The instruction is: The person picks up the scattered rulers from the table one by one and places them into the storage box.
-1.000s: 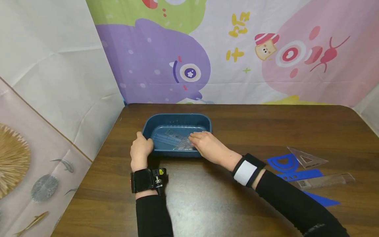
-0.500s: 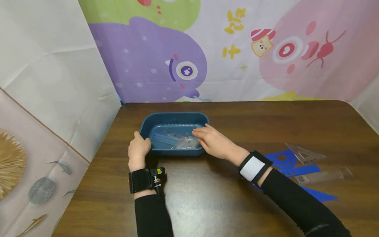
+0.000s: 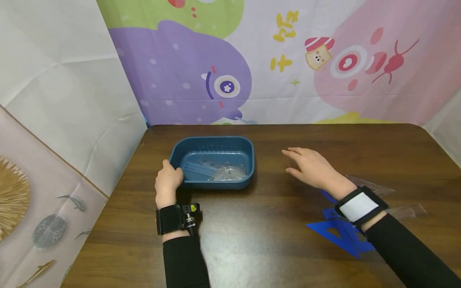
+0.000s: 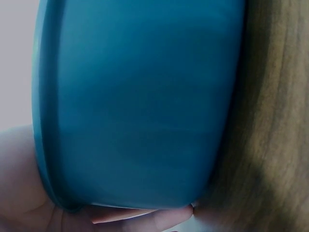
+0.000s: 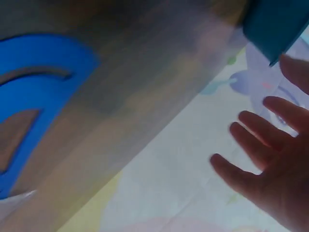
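My left hand (image 3: 168, 180) grips the left end of a dark blue plastic basin (image 3: 216, 185), its thumb over the rim. In the left wrist view the fingers (image 4: 159, 220) lie along the basin's outer wall. Inside the basin are a clear protractor (image 3: 232, 173), a bluish clear ruler (image 3: 199, 169) and other clear pieces. My right hand (image 3: 313, 166) is in the air right of the basin, fingers spread, holding nothing. Below its wrist lie a blue set square (image 3: 320, 229), a clear set square (image 3: 383, 190) and a clear ruler (image 3: 412, 211). The right wrist view shows a blue protractor (image 5: 72, 53).
The brown wooden table (image 3: 252, 236) carries everything. A cartoon-printed cloth (image 3: 281, 100) hangs behind its far edge, and white sheeting (image 3: 72, 80) stands on the left. The right forearm hides part of the drawing tools.
My right hand has left the basin and moved right, toward the drawing tools. The blue set square has come into fuller view beneath the arm. My left hand stays on the basin.
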### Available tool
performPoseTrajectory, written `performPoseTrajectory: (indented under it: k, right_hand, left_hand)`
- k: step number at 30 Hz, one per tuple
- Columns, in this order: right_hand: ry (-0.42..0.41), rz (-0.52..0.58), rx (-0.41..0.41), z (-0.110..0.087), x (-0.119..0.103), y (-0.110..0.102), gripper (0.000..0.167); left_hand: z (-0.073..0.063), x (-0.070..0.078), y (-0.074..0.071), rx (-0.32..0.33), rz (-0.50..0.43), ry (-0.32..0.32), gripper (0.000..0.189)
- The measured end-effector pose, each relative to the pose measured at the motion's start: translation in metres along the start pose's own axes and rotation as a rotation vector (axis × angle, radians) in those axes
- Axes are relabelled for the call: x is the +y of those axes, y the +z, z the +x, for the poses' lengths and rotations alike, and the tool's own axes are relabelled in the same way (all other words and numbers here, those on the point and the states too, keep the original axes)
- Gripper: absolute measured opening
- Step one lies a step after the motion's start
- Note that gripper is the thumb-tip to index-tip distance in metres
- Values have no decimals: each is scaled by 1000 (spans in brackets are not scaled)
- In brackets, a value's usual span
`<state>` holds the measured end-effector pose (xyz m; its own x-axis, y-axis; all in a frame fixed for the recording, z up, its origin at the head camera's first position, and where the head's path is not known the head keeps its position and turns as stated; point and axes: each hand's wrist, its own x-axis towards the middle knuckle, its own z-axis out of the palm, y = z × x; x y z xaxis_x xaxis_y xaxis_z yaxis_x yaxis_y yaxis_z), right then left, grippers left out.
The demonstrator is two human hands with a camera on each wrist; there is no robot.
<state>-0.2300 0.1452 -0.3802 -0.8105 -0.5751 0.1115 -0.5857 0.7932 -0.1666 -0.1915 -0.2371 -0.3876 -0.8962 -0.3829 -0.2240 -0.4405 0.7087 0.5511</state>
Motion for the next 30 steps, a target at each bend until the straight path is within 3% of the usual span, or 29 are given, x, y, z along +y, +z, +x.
performPoseTrajectory:
  k: [7, 19, 25, 30]
  right_hand:
    - [137, 22, -146, -32, 26, -9, 63]
    - [137, 88, -407, -60, 50, -7, 65]
    - [171, 109, -458, -69, 58, -7, 66]
    - [197, -31, -424, -75, 64, -9, 68]
  left_hand:
    - [0, 0, 0, 3, 5, -3, 59]
    - [0, -2, 0, -18, 10, -9, 61]
    - [-1, -2, 0, -14, 7, -3, 61]
    - [0, -1, -1, -9, 7, 6, 62]
